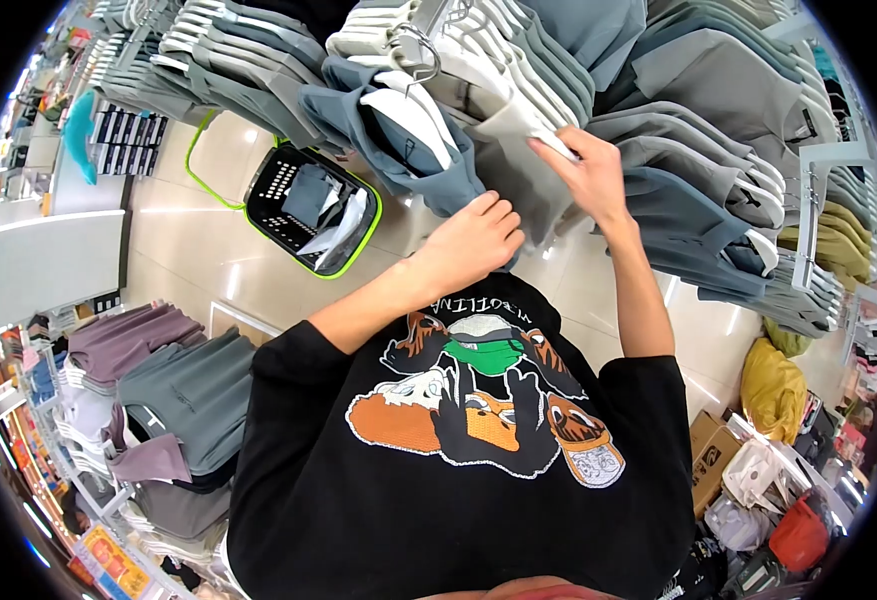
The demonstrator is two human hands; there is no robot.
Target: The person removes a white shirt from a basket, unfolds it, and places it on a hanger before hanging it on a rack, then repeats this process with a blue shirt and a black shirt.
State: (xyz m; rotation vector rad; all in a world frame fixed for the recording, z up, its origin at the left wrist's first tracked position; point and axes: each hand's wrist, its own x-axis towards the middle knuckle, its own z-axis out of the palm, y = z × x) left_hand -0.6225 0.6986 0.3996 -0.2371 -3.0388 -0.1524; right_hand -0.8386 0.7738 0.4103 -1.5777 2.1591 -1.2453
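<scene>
Holding blue-grey shirt (441,190), white hanger (555,148)

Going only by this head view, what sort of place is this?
Probably a shop's clothing section: rows of similar garments on white hangers, a shopping basket with a green rim and handle on the tiled floor, and a separate display of mauve and grey-green tops.

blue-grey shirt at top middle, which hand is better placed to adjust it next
Likely the left hand: its curled fingers are at the blue-grey shirt's edge, while the right hand is at a pale shirt's white hanger.
</scene>
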